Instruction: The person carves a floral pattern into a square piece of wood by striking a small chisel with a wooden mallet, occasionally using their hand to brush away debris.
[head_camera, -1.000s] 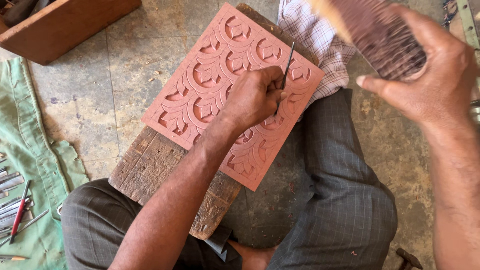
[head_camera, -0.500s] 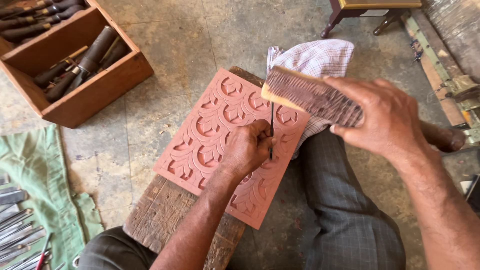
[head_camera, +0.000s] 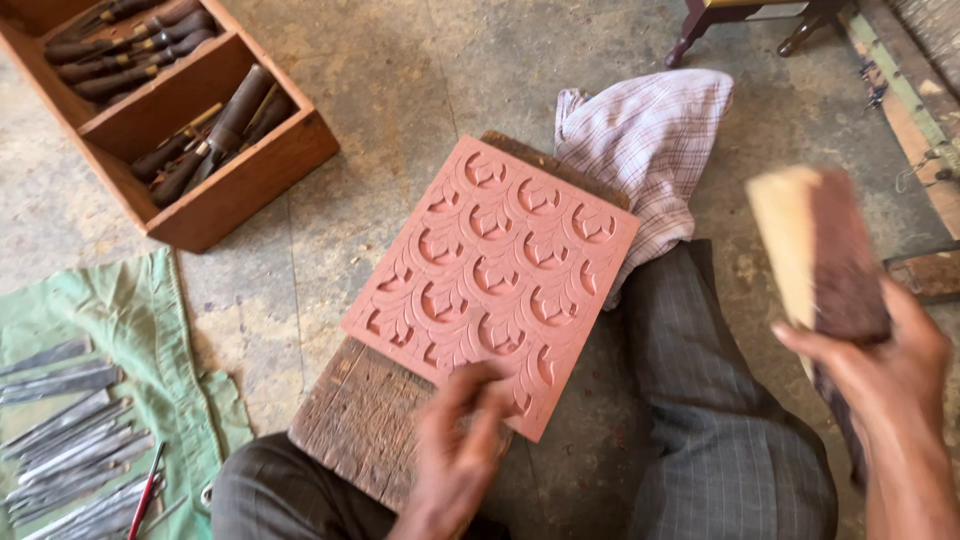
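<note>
left hand (head_camera: 455, 450) motion-blurred, wooden tool box (head_camera: 170, 110) cut off top-left

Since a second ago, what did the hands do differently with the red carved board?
The left hand slid from the middle of the carved red panel to its near edge; the thin chisel it held upright there no longer shows, and blur hides its grip. The right hand carried the wooden mallet block off to the right. The panel stays on the wooden plank.
</note>
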